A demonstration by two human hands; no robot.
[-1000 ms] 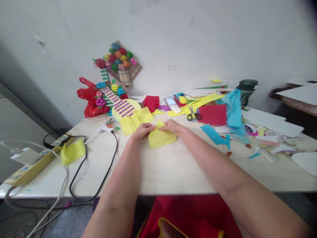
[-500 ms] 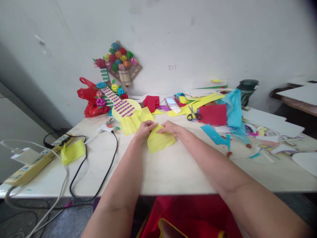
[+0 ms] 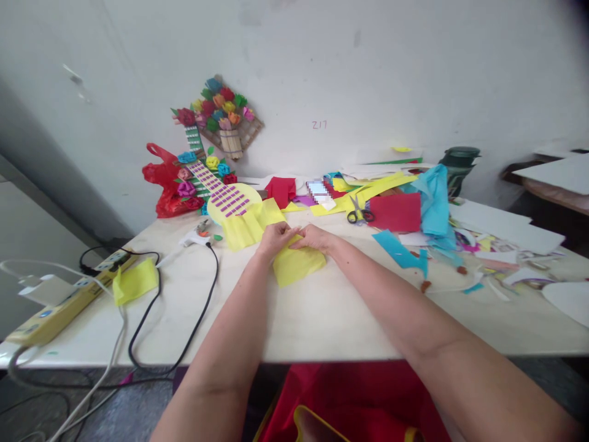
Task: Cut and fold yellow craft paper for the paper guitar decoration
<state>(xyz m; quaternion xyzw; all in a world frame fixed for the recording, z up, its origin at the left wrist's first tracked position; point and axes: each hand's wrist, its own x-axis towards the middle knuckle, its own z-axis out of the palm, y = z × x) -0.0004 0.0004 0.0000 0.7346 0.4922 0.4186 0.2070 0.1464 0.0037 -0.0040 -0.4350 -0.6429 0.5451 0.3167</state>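
Observation:
A thin sheet of yellow crepe paper (image 3: pixel 298 267) hangs from my fingers over the middle of the table. My left hand (image 3: pixel 276 238) pinches its upper left edge. Right beside it my right hand (image 3: pixel 315 238) grips the upper edge, and the fingertips of both hands meet. Just beyond my left hand lies a guitar-shaped cutout (image 3: pixel 252 197) with purple strips across it. More yellow crepe paper (image 3: pixel 242 231) lies against its lower part.
Black-handled scissors (image 3: pixel 360 215) lie beside a red sheet (image 3: pixel 394 212) and blue crepe paper (image 3: pixel 435 205). Paper scraps cover the right side. At left are a glue gun (image 3: pixel 196 237), its black cord, a power strip (image 3: pixel 41 322) and a yellow piece (image 3: pixel 135 282). Paper flowers (image 3: pixel 223 104) stand behind.
My left hand has shifted slightly right, closer to my right hand, its fingers now over the paper's top edge. The hanging sheet has changed shape a little.

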